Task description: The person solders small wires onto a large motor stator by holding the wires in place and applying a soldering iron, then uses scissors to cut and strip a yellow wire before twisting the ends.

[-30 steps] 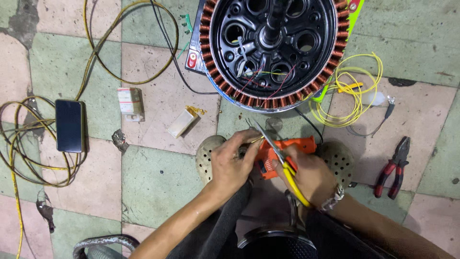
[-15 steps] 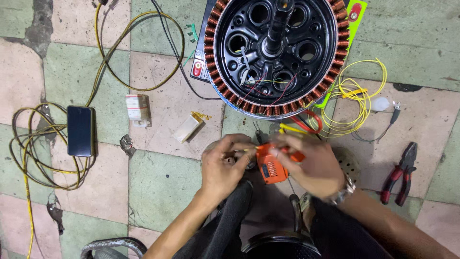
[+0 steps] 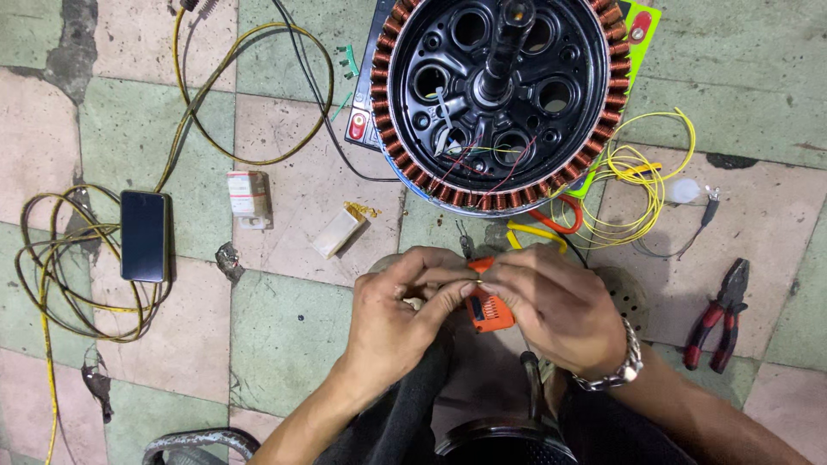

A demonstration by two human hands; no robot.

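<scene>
Far left of the frame there's a dark phone [image 3: 144, 235] lying flat on the tiled floor [image 3: 284, 344] inside a tangle of yellow cable [image 3: 60, 284], with two small boxes [image 3: 248, 196] a bit further right. Lower centre, the left hand [image 3: 398, 320] is pinched narrow on something tiny I can't make out, fingertips touching the right hand [image 3: 551, 306].

What's changed: a second ago the scissors were in the hands with blades up, and now yellow-and-red handles [image 3: 543, 231] lie on the floor just above the right hand. Both hands have closed in on the small orange tool [image 3: 488, 308], so I'd guess cutting is over and it's fiddly fingertip work now.

That orange tool sits dead centre-low, gripped by the right hand, long axis near vertical in the frame, upper end towards the big copper-wound stator [image 3: 500, 95] at top centre. Loose yellow wire [image 3: 637, 181] is right of that; red-handled pliers [image 3: 719, 314] at far right.
</scene>
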